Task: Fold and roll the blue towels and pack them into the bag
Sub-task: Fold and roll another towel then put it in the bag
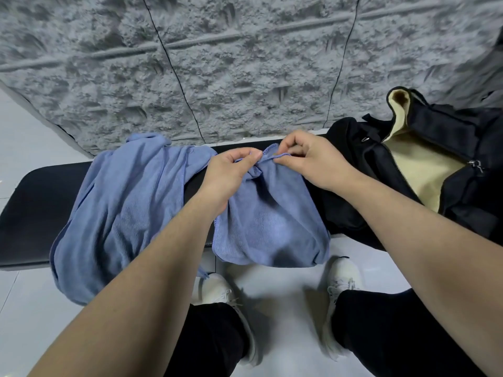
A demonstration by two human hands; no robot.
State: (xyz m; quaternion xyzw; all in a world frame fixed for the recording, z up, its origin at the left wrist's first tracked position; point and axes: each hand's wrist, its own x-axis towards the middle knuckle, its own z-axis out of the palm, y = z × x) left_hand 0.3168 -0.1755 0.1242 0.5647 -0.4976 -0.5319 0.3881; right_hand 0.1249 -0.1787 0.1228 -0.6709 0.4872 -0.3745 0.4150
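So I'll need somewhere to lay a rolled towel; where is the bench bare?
Bare black bench shows left of the spread towel, plus a narrow strip between it and the held towel. Rightward is crowded: both hands pinch that towel's edge beside the open bag.

My fingers pinch one blue towel at the surface's far edge; another towel drapes its near edge, the open black bag rightward.

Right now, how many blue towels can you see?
2. One towel lies crumpled on the left of the black bench; the other towel hangs in the middle, pinched by both hands. The open bag may hide more.
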